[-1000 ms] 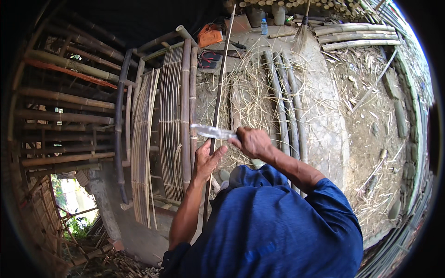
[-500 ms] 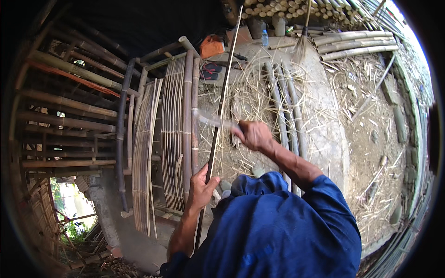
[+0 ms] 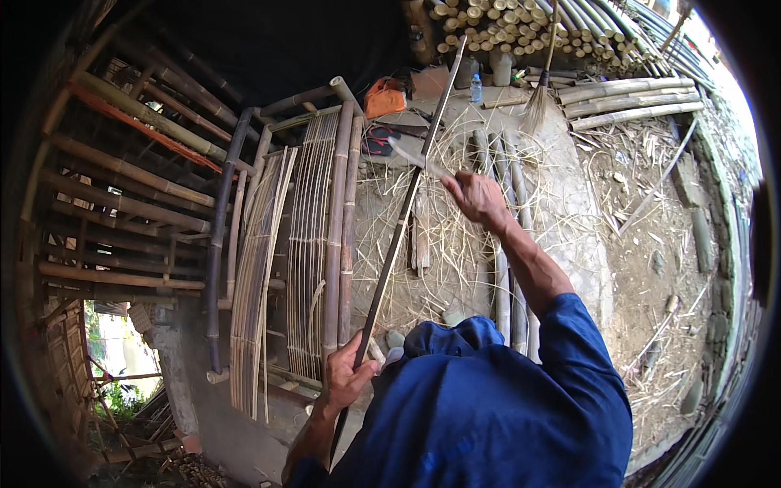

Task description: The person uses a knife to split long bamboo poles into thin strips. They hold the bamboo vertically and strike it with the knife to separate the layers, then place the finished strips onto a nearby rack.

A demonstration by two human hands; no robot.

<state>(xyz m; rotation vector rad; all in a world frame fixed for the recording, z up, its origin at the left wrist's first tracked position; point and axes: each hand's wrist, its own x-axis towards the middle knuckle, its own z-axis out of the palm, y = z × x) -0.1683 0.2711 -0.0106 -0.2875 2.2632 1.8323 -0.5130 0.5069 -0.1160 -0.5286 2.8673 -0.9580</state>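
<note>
My left hand (image 3: 350, 372) is closed around the lower part of a long, narrow bamboo strip (image 3: 390, 259), dark on one face. The strip slants from beside my body up toward the far woodpile. Farther along it, my right hand (image 3: 482, 201) grips a knife (image 3: 404, 151) with a pale, slightly curved blade. The blade lies across the strip and points left; its handle is mostly hidden in my fist. Left of the strip stands a bamboo frame (image 3: 334, 236) bearing rows of thin split bamboo slats (image 3: 307, 220).
Pale shavings (image 3: 455, 244) litter the ground around several bamboo poles (image 3: 521, 211) lying to the right. Farther off are a broom (image 3: 538, 106), a blue bottle (image 3: 476, 88), an orange bag (image 3: 385, 98), sandals (image 3: 377, 143) and stacked bamboo (image 3: 521, 28).
My right hand and the knife have moved farther away along the strip and to the right. The strip's far end has swung right, while my left hand still holds its near part, slightly lower.
</note>
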